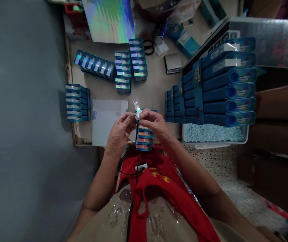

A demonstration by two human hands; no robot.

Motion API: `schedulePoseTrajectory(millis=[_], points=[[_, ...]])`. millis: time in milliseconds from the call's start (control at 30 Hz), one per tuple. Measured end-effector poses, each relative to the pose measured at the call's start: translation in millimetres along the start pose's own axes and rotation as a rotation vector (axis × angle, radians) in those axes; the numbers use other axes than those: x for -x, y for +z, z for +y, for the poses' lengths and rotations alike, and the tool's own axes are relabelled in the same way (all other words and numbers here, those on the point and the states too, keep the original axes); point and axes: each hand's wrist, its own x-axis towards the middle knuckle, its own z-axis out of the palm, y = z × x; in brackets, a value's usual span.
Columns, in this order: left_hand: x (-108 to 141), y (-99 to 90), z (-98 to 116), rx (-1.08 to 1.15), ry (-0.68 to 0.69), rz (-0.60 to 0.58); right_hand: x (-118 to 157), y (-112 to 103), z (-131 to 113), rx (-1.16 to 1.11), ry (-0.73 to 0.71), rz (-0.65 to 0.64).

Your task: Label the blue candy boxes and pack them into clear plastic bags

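Close together at the table's front edge, my left hand (120,130) and my right hand (157,125) are both closed in a pinch. Between their fingertips is a shiny silver holographic strip (137,106), crinkled, with its free end pointing away from me. The right thumb and forefinger grip its lower part, and the left fingertips pinch at the same spot. Directly below the hands stands a row of small blue boxes (144,141) with shiny strips across their ends. My fingers hide part of that row. A white sheet (110,119) lies beside my left hand.
Several more rows of blue boxes (123,72) stand farther back and left. A tall stack of blue box packs (209,87) rises on the right, above a clear tub of pale blue pellets (214,133). Behind are a small scale (173,63), black-handled scissors (149,47) and a holographic sheet (108,20).
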Motion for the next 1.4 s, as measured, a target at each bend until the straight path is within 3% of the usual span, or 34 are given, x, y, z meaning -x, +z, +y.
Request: schedulePoseTrajectory(millis=[133, 233, 467, 633, 733, 833, 933, 1033, 1200, 1400], points=[[-1, -7.6, 11, -0.114, 0.043, 0.005, 5, -7, -3, 0.081, 0.005, -0.003], [-1, -16.6, 30, -0.342, 0.131, -0.009, 12, -18, -11, 0.283, -0.026, -0.030], [5, -18.3, 75, -0.878, 0.171, -0.234, 21, -33, -36, 0.738, -0.168, -0.227], [10, -14.1, 79, -1.288, 0.207, -0.307, 20, -30, -45, 1.081, -0.147, -0.335], [13, -13.6, 72, -1.399, 0.200, -0.295, 18, -30, -48, 1.173, -0.098, -0.388], [12, -13.9, 63, -1.419, 0.221, -0.264, 17, -30, -49, 1.208, -0.063, -0.408], [7, -13.7, 54, -1.353, 0.275, -0.177, 16, -31, -47, 1.241, -0.106, -0.342], [2, -13.3, 42, -1.122, 0.288, -0.078, 15, -33, -43, 1.272, -0.183, -0.180], [-2, -14.8, 27, -0.736, 0.162, -0.113, 15, -39, -42, 1.195, -0.143, -0.012], [-2, -14.0, 21, -0.828, 0.279, 0.087, 17, -46, -44, 1.140, -0.148, 0.026]])
